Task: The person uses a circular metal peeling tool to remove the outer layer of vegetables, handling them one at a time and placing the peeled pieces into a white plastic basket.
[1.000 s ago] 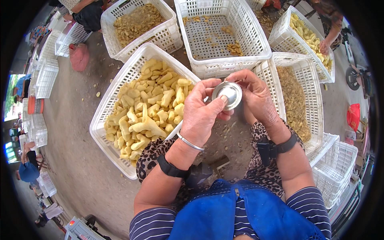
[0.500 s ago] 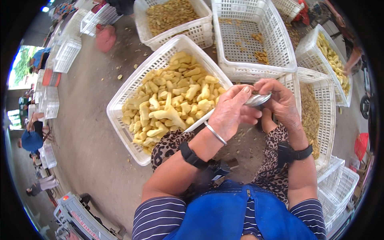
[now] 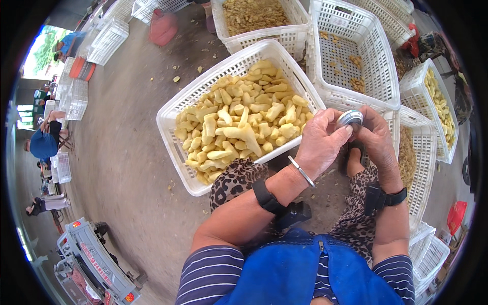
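Both of my hands meet above the right corner of a white plastic crate (image 3: 166, 133) heaped with peeled ginger (image 3: 239, 133). Between them is a small, shiny, rounded metal piece (image 3: 349, 118); its exact kind is unclear. My left hand (image 3: 321, 138) pinches it from the left, thumb pointing up against its lower edge. From the right, my right hand (image 3: 377, 136) grips it with bent fingers, partly hidden behind it. A metal bangle (image 3: 302, 171) and a black strap are on my left arm, and another black strap is on the right wrist.
Ahead stand a crate of brownish scraps (image 3: 256, 15) and a crate with a few yellow bits (image 3: 341, 56). A scrap-filled crate (image 3: 424, 168) and a ginger crate (image 3: 441, 104) are at right. A vehicle (image 3: 96, 259) is at lower left; people sit far left.
The metal piece has turned from lying edgewise to showing its rounded face, and my fingers have closed around it. The whole view has shifted, with the crates now further right.
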